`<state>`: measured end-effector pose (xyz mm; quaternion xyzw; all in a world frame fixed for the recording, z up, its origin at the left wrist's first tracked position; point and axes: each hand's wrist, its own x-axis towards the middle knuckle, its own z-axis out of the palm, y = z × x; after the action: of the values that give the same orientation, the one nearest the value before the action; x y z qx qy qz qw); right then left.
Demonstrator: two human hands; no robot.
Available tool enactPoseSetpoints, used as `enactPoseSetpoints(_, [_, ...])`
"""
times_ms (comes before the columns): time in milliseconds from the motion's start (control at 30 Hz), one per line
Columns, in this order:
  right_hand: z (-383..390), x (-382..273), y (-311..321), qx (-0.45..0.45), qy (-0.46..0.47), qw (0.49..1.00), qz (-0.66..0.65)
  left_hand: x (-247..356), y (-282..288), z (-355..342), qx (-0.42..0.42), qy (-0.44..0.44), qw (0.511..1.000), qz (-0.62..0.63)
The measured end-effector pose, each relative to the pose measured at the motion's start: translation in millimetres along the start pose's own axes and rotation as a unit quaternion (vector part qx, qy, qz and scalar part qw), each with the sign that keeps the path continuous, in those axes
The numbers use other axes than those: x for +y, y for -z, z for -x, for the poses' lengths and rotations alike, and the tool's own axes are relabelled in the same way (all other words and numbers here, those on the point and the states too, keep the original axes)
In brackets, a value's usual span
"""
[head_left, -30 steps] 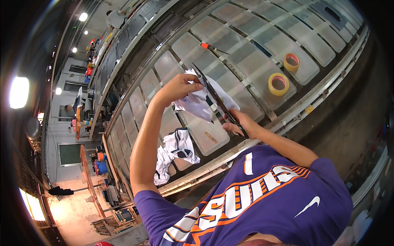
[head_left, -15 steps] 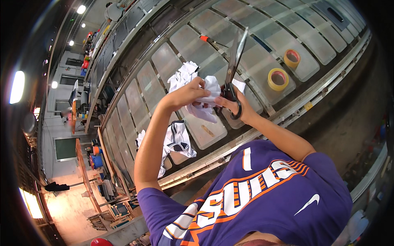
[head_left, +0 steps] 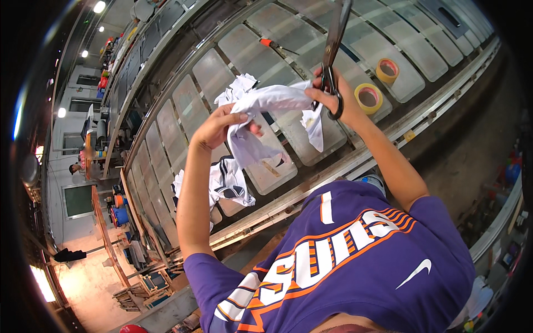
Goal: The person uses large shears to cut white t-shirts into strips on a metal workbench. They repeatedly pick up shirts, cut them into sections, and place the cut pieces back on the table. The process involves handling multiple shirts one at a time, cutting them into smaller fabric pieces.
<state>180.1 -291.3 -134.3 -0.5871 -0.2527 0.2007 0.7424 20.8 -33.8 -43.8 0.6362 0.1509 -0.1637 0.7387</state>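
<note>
A strip of white cloth [head_left: 272, 99] stretches between my two hands above the table. My left hand [head_left: 219, 127] grips its left part, with a loose flap hanging below the fingers. In my right hand [head_left: 340, 100] are large scissors [head_left: 333, 47] with black handles, their blades together and pointing away from me. The fingers of that hand also pinch the right end of the cloth. Under the right end lies or hangs a small white scrap [head_left: 313, 129]; I cannot tell which. Behind my left hand sits a crumpled white piece [head_left: 237, 89]. Nearer me lies a white garment with dark trim [head_left: 229, 183].
The long table [head_left: 288, 164] carries rows of grey rectangular plates. Two tape rolls, one yellow [head_left: 368, 99] and one orange-yellow [head_left: 387, 71], lie to the right. An orange-handled tool [head_left: 266, 43] rests farther back. A metal rail [head_left: 294, 213] runs along the near edge.
My hands have moved apart, drawing the bunched cloth out into a strip. The right hand with the scissors has gone up and right; the left hand has shifted left.
</note>
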Motion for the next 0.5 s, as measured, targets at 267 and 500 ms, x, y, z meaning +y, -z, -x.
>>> enactPoseSetpoints(267, [63.0, 37.0, -7.1, -0.261, -0.068, 0.963, -0.020, 81.6, 48.0, -1.3, 0.142, 0.101, 0.984, -0.032])
enactPoseSetpoints(500, [86.7, 34.4, -50.8, -0.405, -0.131, 0.903, -0.065, 127.9, 34.1, -1.8, 0.164, 0.026, 0.981, -0.100])
